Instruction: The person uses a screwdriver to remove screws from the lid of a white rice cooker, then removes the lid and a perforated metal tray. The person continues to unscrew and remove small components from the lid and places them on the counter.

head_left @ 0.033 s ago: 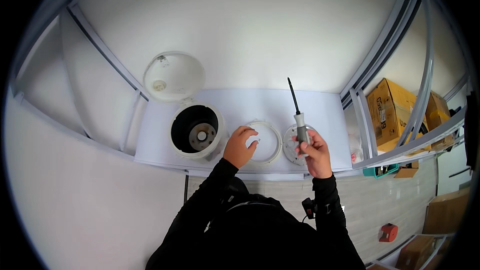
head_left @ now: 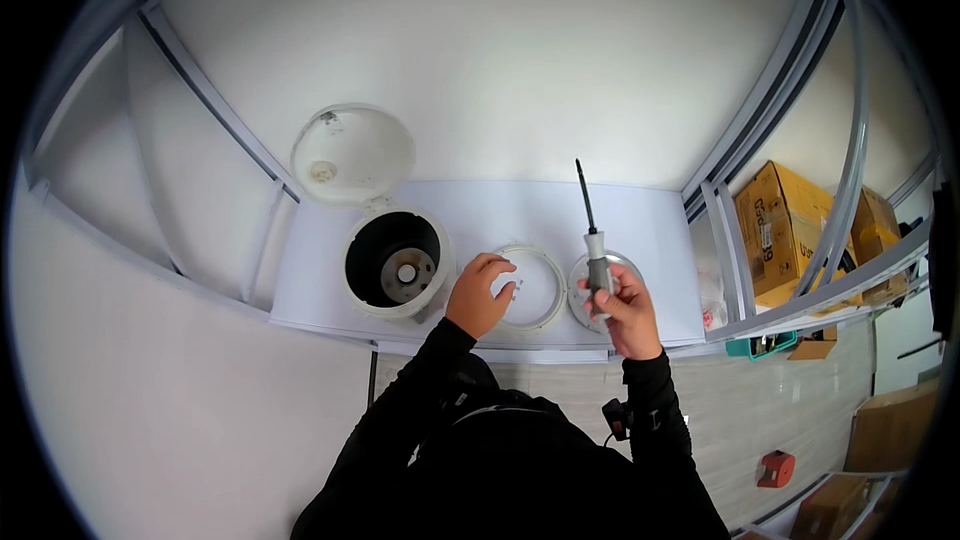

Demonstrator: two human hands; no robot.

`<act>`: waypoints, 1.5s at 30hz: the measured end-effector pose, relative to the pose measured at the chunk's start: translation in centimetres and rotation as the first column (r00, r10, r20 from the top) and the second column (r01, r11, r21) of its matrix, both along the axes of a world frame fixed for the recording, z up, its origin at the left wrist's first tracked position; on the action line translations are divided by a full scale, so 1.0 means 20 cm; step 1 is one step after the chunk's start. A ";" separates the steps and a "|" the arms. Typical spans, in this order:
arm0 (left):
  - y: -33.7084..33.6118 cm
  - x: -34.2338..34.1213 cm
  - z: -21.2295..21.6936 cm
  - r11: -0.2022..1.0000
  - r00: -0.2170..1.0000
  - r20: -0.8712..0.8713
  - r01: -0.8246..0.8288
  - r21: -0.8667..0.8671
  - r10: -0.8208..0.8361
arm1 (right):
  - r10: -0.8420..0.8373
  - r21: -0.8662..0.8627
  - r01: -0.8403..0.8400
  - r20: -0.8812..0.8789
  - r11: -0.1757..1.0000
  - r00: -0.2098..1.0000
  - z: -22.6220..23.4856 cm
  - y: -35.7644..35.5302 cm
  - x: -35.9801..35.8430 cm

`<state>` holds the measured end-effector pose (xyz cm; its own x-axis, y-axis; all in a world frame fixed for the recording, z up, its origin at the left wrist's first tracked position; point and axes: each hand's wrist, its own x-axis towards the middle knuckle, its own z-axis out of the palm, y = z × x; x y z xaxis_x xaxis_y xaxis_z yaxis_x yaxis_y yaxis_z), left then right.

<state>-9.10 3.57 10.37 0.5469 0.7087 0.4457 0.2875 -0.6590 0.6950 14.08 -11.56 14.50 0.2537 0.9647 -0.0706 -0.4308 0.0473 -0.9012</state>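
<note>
fingers [head_left: 612, 285] of right hand [head_left: 625, 312] wrapped tight round grey handle of screwdriver [head_left: 594, 245], black shaft pointing up toward 12 o'clock, tip in the air above the white surface [head_left: 660, 230]. round metal disc [head_left: 600, 290] lying flat right under that hand, partly hidden by it. left hand [head_left: 480, 292] at 9 o'clock of the screwdriver, fingers [head_left: 500, 275] curled loosely, tips resting on the near-left rim of white plastic ring [head_left: 535, 287]; whether pinching a small white piece there, cannot tell. ring flat on the surface, just beside the disc, at its 9 o'clock. white rice cooker [head_left: 395, 262] at 9 o'clock of the ring, inner pot out, heating plate visible at the bottom, round lid [head_left: 352, 153] hinged open toward 11 o'clock. cardboard boxes [head_left: 785, 230] well apart at 3 o'clock, beyond the grey frame [head_left: 730, 240].
</note>
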 end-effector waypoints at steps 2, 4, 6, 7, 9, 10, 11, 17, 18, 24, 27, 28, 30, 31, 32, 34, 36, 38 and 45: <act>0.01 -0.04 0.07 0.999 0.999 0.014 -0.038 0.014 0.038 | 0.129 0.028 -0.129 0.026 0.991 0.991 0.00 0.04 -0.07; 0.03 -0.09 0.12 0.999 0.996 0.083 -0.044 0.028 0.041 | 0.204 0.022 -0.205 0.060 0.978 0.977 0.03 0.09 -0.17; 0.05 -0.14 0.19 0.998 0.990 0.129 -0.055 0.027 0.051 | 0.217 0.010 -0.220 0.122 0.975 0.968 0.09 0.14 -0.27; 0.05 -0.18 0.22 0.998 0.988 0.140 -0.066 0.021 0.062 | 0.213 0.039 -0.222 0.158 0.974 0.964 0.07 0.17 -0.31; 0.09 -0.25 0.29 0.995 0.981 0.177 -0.089 0.044 0.080 | 0.162 0.052 -0.178 0.233 0.983 0.959 0.09 0.23 -0.41; 0.12 -0.30 0.31 0.992 0.975 0.203 -0.103 0.069 0.087 | 0.165 0.024 -0.178 0.276 0.984 0.947 0.09 0.26 -0.43; 0.17 -0.35 0.33 0.989 0.970 0.228 -0.114 0.096 0.089 | 0.164 0.000 -0.173 0.317 0.985 0.934 0.09 0.29 -0.46; 0.57 -0.70 0.33 0.853 0.849 0.413 -0.455 0.255 0.329 | 0.372 -0.189 -0.320 0.423 0.928 0.826 0.14 0.54 -0.77; 0.64 -0.77 0.33 0.792 0.812 0.448 -0.530 0.302 0.373 | 0.403 -0.194 -0.353 0.461 0.915 0.791 0.15 0.58 -0.86; 1.03 -1.04 0.34 0.890 0.849 0.405 -0.429 0.155 0.339 | 0.539 -0.461 -0.294 0.610 0.837 0.581 0.29 0.72 -1.17; 1.14 -1.08 0.29 0.985 0.902 0.396 -0.168 -0.045 0.172 | 0.501 -0.471 -0.238 0.576 0.849 0.646 0.27 0.72 -1.23; 1.17 -1.08 0.26 0.991 0.902 0.418 -0.060 -0.119 0.105 | 0.499 -0.483 -0.224 0.573 0.847 0.650 0.28 0.73 -1.24; 1.20 -1.06 0.25 0.984 0.875 0.484 0.077 -0.163 0.011 | 0.479 -0.484 -0.162 0.657 0.860 0.582 0.29 0.72 -1.25; 1.22 -1.06 0.25 0.981 0.870 0.492 0.115 -0.158 -0.023 | 0.447 -0.451 -0.135 0.714 0.882 0.539 0.28 0.72 -1.26; 1.22 -1.04 0.26 0.975 0.861 0.505 0.158 -0.156 -0.059 | 0.415 -0.421 -0.104 0.767 0.901 0.490 0.28 0.71 -1.27; 1.21 -1.01 0.26 0.969 0.854 0.517 0.169 -0.180 -0.053 | 0.302 -0.347 -0.017 0.789 0.938 0.535 0.24 0.70 -1.29; 1.21 -1.01 0.26 0.967 0.852 0.523 0.160 -0.200 -0.033 | 0.224 -0.289 0.056 0.839 0.956 0.497 0.21 0.70 -1.29; 1.20 -1.03 0.26 0.966 0.849 0.528 0.138 -0.219 -0.002 | 0.188 -0.245 0.113 0.908 0.963 0.374 0.21 0.71 -1.27; 1.16 -1.14 0.24 0.985 0.866 0.499 0.052 -0.166 0.039 | -0.041 0.017 0.188 0.992 0.982 0.123 0.14 0.77 -1.13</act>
